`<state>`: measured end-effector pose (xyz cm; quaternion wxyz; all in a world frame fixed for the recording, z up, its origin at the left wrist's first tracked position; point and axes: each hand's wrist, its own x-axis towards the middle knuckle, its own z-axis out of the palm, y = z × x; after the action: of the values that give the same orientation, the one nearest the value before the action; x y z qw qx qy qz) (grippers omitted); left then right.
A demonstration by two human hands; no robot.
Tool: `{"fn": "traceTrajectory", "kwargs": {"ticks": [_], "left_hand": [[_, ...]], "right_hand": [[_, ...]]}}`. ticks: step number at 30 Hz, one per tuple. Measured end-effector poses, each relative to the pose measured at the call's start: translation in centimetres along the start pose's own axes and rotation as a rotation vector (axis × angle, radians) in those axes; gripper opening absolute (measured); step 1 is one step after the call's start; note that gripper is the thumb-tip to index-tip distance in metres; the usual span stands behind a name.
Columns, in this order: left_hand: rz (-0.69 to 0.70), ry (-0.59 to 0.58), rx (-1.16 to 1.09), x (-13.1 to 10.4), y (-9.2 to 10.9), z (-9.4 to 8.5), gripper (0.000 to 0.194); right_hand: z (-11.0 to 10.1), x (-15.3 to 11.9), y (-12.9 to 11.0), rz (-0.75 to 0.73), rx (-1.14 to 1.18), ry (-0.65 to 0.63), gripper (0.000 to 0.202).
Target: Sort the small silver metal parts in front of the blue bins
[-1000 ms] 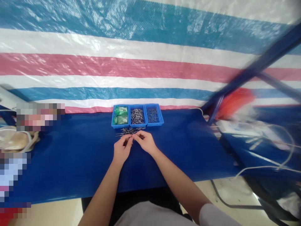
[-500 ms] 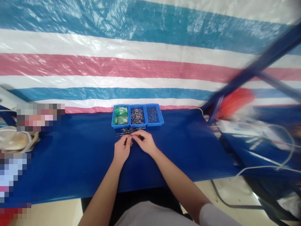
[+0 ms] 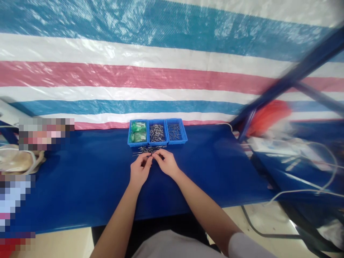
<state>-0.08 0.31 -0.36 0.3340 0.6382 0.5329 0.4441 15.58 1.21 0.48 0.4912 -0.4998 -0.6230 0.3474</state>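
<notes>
My left hand (image 3: 139,168) and my right hand (image 3: 166,163) meet fingertip to fingertip over the table, each closed in a pinch. Whatever is between the fingers is too small to make out. Just beyond them lies a loose pile of thin dark metal pins (image 3: 144,149), partly hidden by my fingers. Behind the pile three blue bins stand side by side. Green plastic packets (image 3: 138,137) fill the left bin (image 3: 129,133). Many short metal pins (image 3: 157,132) lie in the middle bin (image 3: 158,143), and fewer, thinner ones (image 3: 174,132) in the right bin (image 3: 183,129).
The blue-covered table (image 3: 215,168) runs up to a striped tarp (image 3: 161,79). A blue metal frame (image 3: 271,93) slants up at the right, with white cables (image 3: 295,191) and a red bag (image 3: 271,114) beyond it. A beige bundle (image 3: 18,161) and pixelated areas are at the left.
My fingertips have shifted very slightly to the right and my right fingers have curled a little more. The bins and the pile are unchanged.
</notes>
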Motion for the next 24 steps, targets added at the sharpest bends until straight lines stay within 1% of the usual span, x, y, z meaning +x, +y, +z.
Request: {"fn": "traceTrajectory", "kwargs": {"ticks": [5, 11, 16, 20, 24], "left_hand": [[0.010, 0.006, 0.011, 0.05, -0.07, 0.12, 0.025], [-0.020, 0.003, -0.006, 0.04, -0.11, 0.16, 0.027], [0.021, -0.003, 0.041, -0.04, -0.24, 0.11, 0.026], [-0.003, 0.007, 0.034, 0.01, -0.24, 0.11, 0.026], [-0.021, 0.007, 0.041, 0.11, -0.10, 0.03, 0.027]], "right_hand": [[0.02, -0.04, -0.09, 0.017, -0.021, 0.003, 0.022], [0.06, 0.01, 0.00, 0.038, 0.016, 0.002, 0.024], [0.10, -0.02, 0.13, 0.087, 0.072, 0.004, 0.027], [0.12, -0.04, 0.04, 0.056, 0.054, 0.011, 0.023], [0.04, 0.03, -0.16, -0.048, 0.071, 0.011, 0.015]]}}
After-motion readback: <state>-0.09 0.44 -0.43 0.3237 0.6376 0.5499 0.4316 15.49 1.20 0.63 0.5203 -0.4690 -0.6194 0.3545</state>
